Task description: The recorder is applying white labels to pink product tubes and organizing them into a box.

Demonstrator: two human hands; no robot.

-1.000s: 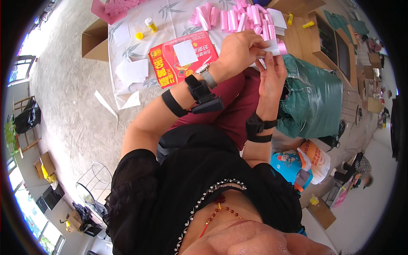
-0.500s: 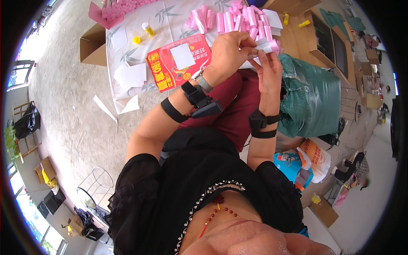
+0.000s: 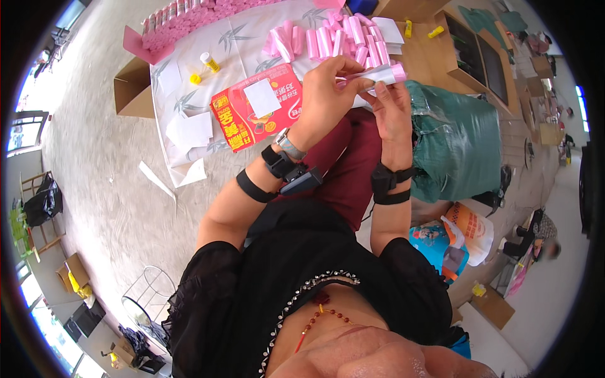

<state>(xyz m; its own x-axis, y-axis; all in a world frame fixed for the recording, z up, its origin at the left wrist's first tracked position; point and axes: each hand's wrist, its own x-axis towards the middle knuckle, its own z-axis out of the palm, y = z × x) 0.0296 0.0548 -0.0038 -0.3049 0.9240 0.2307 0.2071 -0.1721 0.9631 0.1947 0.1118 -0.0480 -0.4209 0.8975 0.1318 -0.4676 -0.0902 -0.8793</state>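
Observation:
Both my hands are together above the table's near right edge, on a pink roll (image 3: 399,72) with a strip of white paper (image 3: 379,75) around it. My left hand (image 3: 328,94) is closed, its thumb and fingers pinching the roll's left part. My right hand (image 3: 392,112) holds the roll from below, fingertips against the paper. The roll's left end is hidden behind my left fingers. Beyond my hands lies a pile of similar pink rolls (image 3: 324,43). Left of my left hand, a red and yellow printed cardboard sheet (image 3: 236,123) carries a white paper slip (image 3: 261,98).
An uncapped glue stick (image 3: 210,62) and yellow cap (image 3: 195,79) are on the patterned tablecloth (image 3: 236,47). White papers (image 3: 190,131) lie at its left; a paper stack (image 3: 389,33) is at the far right. A green sack (image 3: 454,142) stands right of my right forearm.
The white paper now lies flatter along the pink roll, and more of the roll's right end shows. My left hand has shifted slightly left and down. The whole view has tilted a little.

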